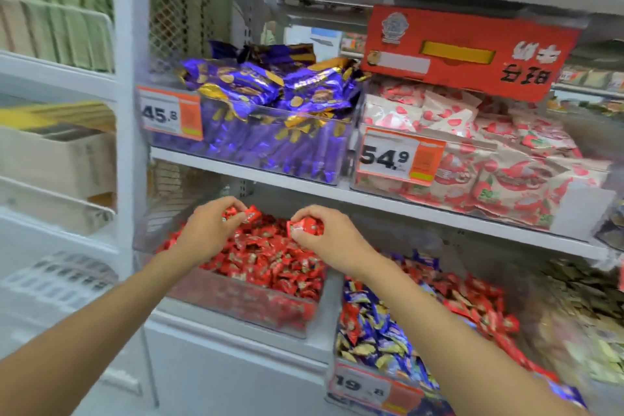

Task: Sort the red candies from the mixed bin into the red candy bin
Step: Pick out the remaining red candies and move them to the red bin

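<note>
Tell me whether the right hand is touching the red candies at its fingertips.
Touching. The head view shows the right hand pinching the red candies between its thumb and curled fingers, with no gap.

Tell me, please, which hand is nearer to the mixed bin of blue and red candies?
Right. The right hand, pinching red candies, hovers over the right end of the red candy bin, beside the mixed bin; the left hand grips candies farther left, over that bin's back.

red candies (pixel 266 257), purple-gold packets (pixel 270 84)
</note>
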A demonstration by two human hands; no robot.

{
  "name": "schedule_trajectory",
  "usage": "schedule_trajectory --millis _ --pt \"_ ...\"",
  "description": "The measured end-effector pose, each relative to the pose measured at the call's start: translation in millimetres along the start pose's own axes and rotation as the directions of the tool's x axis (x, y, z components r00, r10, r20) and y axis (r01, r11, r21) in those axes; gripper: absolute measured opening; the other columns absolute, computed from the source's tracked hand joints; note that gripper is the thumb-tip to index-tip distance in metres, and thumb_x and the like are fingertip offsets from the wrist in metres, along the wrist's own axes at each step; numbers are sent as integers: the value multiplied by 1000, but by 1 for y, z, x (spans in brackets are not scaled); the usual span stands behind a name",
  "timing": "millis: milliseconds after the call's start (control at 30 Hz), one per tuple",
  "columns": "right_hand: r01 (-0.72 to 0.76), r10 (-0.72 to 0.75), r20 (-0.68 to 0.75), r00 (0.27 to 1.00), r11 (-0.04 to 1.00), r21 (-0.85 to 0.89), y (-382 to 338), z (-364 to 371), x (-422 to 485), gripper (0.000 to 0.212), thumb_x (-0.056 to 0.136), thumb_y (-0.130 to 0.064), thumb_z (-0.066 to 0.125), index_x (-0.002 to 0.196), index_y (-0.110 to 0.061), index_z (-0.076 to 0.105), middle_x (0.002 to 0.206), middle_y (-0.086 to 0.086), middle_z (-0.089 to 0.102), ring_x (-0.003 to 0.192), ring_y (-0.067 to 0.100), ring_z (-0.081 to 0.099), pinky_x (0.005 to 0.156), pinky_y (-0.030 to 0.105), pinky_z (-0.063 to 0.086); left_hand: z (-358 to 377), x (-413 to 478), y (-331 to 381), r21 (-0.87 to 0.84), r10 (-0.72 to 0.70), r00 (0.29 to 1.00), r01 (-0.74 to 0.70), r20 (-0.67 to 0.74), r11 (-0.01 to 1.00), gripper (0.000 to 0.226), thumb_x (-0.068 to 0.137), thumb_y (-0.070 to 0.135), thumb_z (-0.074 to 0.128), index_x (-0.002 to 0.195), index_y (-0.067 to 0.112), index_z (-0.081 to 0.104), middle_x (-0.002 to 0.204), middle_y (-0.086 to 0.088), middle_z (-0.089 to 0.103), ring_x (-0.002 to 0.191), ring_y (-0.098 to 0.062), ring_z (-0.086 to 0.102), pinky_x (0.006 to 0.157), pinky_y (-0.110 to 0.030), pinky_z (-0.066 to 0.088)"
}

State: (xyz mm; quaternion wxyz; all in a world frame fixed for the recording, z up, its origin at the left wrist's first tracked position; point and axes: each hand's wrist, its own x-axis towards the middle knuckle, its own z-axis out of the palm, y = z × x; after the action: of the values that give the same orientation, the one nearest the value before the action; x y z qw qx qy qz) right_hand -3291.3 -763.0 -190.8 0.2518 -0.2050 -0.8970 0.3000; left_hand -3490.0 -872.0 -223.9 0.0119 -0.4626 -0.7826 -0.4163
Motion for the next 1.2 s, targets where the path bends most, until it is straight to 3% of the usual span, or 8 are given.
schedule_trajectory --millis 100,167,267,533,667,800,933,1200 --pt "-24 36 91 995 992 -127 3 28 44 43 81 -28 73 121 -18 62 118 0 65 104 7 56 90 20 40 -1 20 -27 50 -55 998 54 32 997 12 78 54 62 82 42 61 89 3 70 90 -23 64 81 -37 48" --pt "-40 83 193 978 975 -217 8 32 53 62 81 -35 73 137 -17 51 138 2 53 122 10 50 100 19 33 2 22 -36 143 -120 982 99 143 985 47 71 73 54 102 41 68 116 3 65 114 -22 57 99 -42 41" --pt "-20 48 99 994 965 -262 20 12 33 50 88 -29 66 134 -16 53 139 1 53 130 14 46 103 15 27 7 16 -32 232 -113 984 80 134 969 47 75 70 57 113 43 65 142 -1 46 135 -24 36 112 -50 22" --pt "-186 185 -21 983 972 -141 76 -58 -103 23 89 -10 60 103 -28 64 101 -9 66 93 6 60 85 20 43 71 -35 68 -167 216 883 -159 416 973 51 93 45 51 134 13 53 138 -1 51 124 -3 41 97 -8 24" --pt "-190 200 64 978 971 -142 77 -46 -116 29 90 -7 59 117 -15 66 111 -3 65 98 5 57 83 6 40 93 -62 79 -212 201 831 -103 518 972 78 83 73 33 145 25 34 144 16 33 135 0 29 103 -11 18" --pt "-153 202 282 938 971 -185 71 -14 -99 35 85 -24 66 118 -12 63 112 8 66 101 23 60 91 35 47 97 -68 81 -243 154 884 -48 441 969 104 59 95 28 141 32 39 137 22 37 129 4 34 102 -13 23" --pt "-30 219 328 919 869 -494 82 9 -88 46 85 -38 62 119 -9 54 120 13 55 114 31 48 91 39 39 100 -70 78 -238 115 892 -8 437 971 68 73 74 36 133 42 41 142 16 43 133 -3 39 112 -25 28" --pt "-243 305 177 936 922 -302 114 -67 -94 9 87 -8 60 90 -16 59 84 -1 60 74 16 57 69 31 46 93 -65 82 -247 191 894 -94 406 964 62 80 60 44 136 32 47 137 16 45 125 2 39 100 -19 29"
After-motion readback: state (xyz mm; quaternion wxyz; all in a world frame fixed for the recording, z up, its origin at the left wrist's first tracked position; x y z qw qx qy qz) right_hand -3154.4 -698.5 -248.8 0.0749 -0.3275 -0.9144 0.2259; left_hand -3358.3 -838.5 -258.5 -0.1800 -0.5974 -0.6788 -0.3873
